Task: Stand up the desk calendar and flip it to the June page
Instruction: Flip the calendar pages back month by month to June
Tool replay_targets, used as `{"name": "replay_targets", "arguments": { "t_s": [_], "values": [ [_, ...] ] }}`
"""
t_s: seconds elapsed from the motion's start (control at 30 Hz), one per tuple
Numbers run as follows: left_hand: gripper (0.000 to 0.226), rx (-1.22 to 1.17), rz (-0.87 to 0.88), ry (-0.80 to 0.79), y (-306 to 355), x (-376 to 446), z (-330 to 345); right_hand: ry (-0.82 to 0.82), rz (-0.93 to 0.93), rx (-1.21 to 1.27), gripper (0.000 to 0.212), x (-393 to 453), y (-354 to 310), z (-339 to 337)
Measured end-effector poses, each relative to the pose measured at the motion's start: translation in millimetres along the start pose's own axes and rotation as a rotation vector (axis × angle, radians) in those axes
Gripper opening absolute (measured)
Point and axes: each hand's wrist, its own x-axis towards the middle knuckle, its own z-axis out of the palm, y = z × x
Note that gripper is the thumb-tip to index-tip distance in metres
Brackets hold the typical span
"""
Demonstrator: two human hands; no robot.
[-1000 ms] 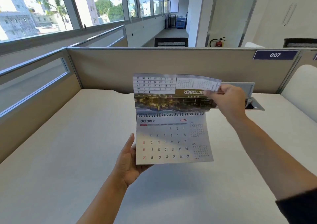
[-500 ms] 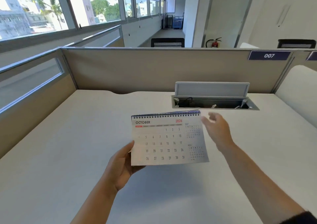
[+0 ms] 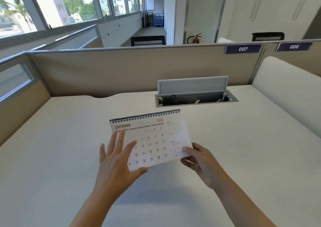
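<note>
Holding the desk calendar (image 3: 151,139) above the tabletop (image 3: 52,148) at its lower right corner in my right hand (image 3: 199,160) grip, left hand (image 3: 116,159) spread open over the October page, I judge page-flipping underway: June needs backward turns.

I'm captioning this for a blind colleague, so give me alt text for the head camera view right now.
A person holds a spiral-bound desk calendar showing October 2026 above a pale desk, right hand pinching its lower right corner, left hand spread open over its left side. Behind it, an open cable tray sits before a beige partition.
</note>
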Motion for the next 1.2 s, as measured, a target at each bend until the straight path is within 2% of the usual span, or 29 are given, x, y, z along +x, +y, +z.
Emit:
{"name": "replay_targets", "arguments": {
  "t_s": [0.07, 0.17, 0.43, 0.7, 0.83, 1.0, 1.07, 1.1, 1.17, 1.2],
  "values": [
    [0.069, 0.070, 0.145, -0.069, 4, 6, -2, -0.012, -0.015, 0.103, 0.014, -1, 2, 5],
    [0.053, 0.082, 0.242, -0.165, 10, 15, -3, -0.032, -0.033, 0.218, 0.019, -2, 4, 10],
    [0.040, 0.053, 0.243, -0.235, 10, 26, -9, -0.054, -0.040, 0.361, 0.018, -1, 2, 12],
    [0.029, 0.012, 0.238, -0.213, 12, 25, -17, -0.051, -0.049, 0.396, 0.015, 0, 2, 11],
    [0.029, 0.031, 0.241, -0.166, 10, 24, -18, -0.013, -0.058, 0.383, 0.014, -1, 2, 10],
    [0.056, 0.036, 0.222, -0.170, 8, 26, -17, 0.023, -0.078, 0.326, 0.015, -1, 1, 8],
    [0.064, 0.004, 0.147, -0.042, 6, 26, -14, 0.081, -0.110, 0.223, 0.014, 0, 2, 7],
    [0.068, -0.052, 0.042, 0.042, 4, 25, -13, 0.123, -0.134, 0.156, 0.012, -1, 3, 7],
    [0.077, -0.268, -0.279, 0.144, -1, 23, -12, 0.215, -0.197, -0.012, 0.004, -1, 6, 6],
    [0.078, -0.437, -0.454, 0.136, -4, 21, -12, 0.259, -0.237, -0.108, 0.007, -1, 8, 5]
  ]
}}
